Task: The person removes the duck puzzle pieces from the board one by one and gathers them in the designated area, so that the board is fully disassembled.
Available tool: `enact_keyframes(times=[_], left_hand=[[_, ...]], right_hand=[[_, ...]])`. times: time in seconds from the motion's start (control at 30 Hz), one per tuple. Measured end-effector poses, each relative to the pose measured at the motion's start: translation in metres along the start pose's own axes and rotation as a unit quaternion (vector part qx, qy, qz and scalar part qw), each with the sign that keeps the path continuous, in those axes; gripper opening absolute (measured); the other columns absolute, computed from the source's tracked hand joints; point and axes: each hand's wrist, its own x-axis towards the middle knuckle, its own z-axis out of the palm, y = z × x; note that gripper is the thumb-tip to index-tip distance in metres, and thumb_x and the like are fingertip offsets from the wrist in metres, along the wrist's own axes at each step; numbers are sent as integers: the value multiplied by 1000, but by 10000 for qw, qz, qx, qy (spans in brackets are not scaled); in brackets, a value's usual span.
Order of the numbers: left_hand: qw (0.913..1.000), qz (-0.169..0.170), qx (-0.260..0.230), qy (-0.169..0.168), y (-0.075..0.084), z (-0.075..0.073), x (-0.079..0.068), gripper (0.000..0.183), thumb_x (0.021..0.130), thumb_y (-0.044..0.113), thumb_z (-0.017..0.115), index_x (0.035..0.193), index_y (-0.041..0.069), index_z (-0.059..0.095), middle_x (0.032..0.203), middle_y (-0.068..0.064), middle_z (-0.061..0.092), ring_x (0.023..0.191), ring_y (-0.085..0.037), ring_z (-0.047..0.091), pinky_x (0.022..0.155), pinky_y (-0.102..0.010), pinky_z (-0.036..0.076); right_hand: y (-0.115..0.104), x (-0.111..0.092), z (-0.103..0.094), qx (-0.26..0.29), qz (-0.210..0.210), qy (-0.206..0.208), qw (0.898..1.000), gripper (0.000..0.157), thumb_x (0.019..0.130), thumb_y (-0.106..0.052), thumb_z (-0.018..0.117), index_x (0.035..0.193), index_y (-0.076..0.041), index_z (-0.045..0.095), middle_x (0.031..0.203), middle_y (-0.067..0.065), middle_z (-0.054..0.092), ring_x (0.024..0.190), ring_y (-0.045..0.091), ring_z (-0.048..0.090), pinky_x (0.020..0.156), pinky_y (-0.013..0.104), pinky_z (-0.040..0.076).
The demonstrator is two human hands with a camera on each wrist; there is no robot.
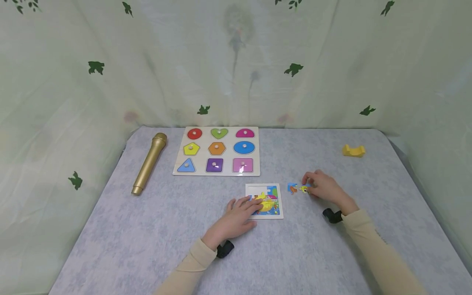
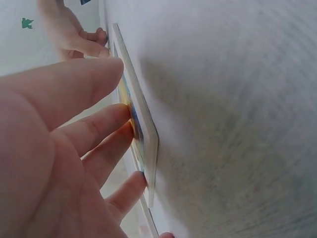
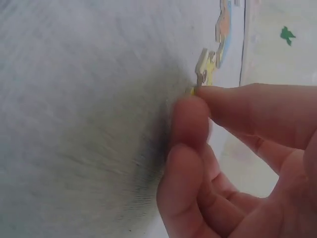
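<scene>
My left hand [image 1: 236, 219] lies with extended fingers over a small jigsaw puzzle in a white frame [image 1: 281, 209], its fingertips on the picture of a yellow bird. Bare white backing shows at the puzzle's upper left. To the right of the frame, my right hand [image 1: 326, 189] pinches a small yellow puzzle piece [image 3: 191, 91] between thumb and index finger, close to the tabletop. Those fingers hide much of it. Just left of the pinch lies another loose puzzle piece [image 1: 292, 188], blue and orange.
Behind the jigsaw is a white shape board [image 1: 200, 157] with several coloured knobbed shapes. A gold microphone [image 1: 149, 164] lies at the left of the table [image 1: 147, 246], and a yellow notched block [image 1: 354, 151] stands at the far right. A pale curtain [image 1: 177, 61] hangs behind the table.
</scene>
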Motion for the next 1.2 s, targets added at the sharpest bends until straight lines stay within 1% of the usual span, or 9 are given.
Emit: enact_keyframes(times=[0.07, 0.2, 0.27, 0.33, 0.4, 0.53, 0.63, 0.87, 1.2], left_hand=[[10000, 2, 4, -2, 0, -1, 0, 49, 97, 25, 57, 144, 15, 44, 152, 0, 33, 140, -29, 22, 107, -60, 13], [9999, 26, 106, 43, 1, -3, 1, 47, 97, 26, 57, 142, 16, 47, 150, 1, 36, 138, -29, 25, 106, -59, 16], [9998, 31, 159, 83, 1, -3, 2, 45, 97, 27, 56, 140, 16, 49, 149, 2, 37, 136, -28, 26, 106, -58, 17], [9997, 57, 205, 145, 2, -3, 4, 43, 97, 27, 56, 139, 16, 51, 147, 2, 38, 134, -27, 28, 105, -57, 19], [9995, 117, 215, 178, 3, -3, 6, 42, 98, 27, 56, 138, 16, 52, 146, 1, 39, 132, -27, 29, 104, -55, 19], [9989, 314, 331, 120, 6, -2, 11, 44, 98, 27, 55, 140, 17, 50, 147, 3, 38, 134, -26, 28, 102, -56, 21], [9980, 408, 490, 12, 8, 0, 14, 48, 98, 29, 55, 144, 20, 45, 150, 7, 35, 137, -26, 27, 102, -59, 22], [9964, 371, 762, -85, 9, 5, 19, 54, 97, 33, 55, 148, 22, 39, 153, 11, 31, 138, -27, 25, 99, -60, 24], [9975, 264, 634, -149, 10, 5, 17, 54, 97, 31, 56, 148, 23, 39, 153, 11, 30, 138, -26, 26, 99, -64, 20]], right_hand=[[0, 0, 0, -12, 40, 27, 10000, 17, 82, -1, 64, 97, -10, 62, 97, 15, 55, 69, 19, 50, 62, 35, 42], [-1, 2, 1, 677, 37, 110, 9976, 17, 85, 0, 62, 101, -6, 61, 95, 13, 54, 63, 18, 51, 59, 33, 43], [-5, 5, 1, 1070, -116, 160, 9941, 18, 86, 2, 60, 103, -4, 60, 93, 11, 54, 59, 17, 50, 56, 31, 43], [-14, 8, 2, 1343, -332, 121, 9903, 18, 87, 3, 58, 105, -3, 61, 91, 10, 55, 62, 18, 50, 54, 31, 44], [-24, 13, 4, 1476, -549, 7, 9875, 19, 88, 3, 59, 105, -3, 62, 93, 9, 57, 67, 19, 52, 57, 31, 46], [-45, 24, 15, 1365, -1034, -330, 9847, 19, 86, 3, 61, 103, -4, 66, 96, 6, 58, 80, 20, 54, 70, 33, 48], [-56, 33, 26, 1020, -1225, -486, 9860, 18, 86, 1, 63, 100, -8, 68, 94, 3, 56, 81, 18, 51, 73, 32, 46], [-70, 40, 41, 599, -1137, -585, 9900, 12, 84, -1, 65, 90, -11, 68, 93, 3, 49, 78, 17, 47, 70, 31, 42], [-70, 42, 44, 581, -1133, -573, 9902, 12, 83, 2, 65, 86, -10, 65, 91, 4, 48, 77, 16, 45, 68, 29, 40]])
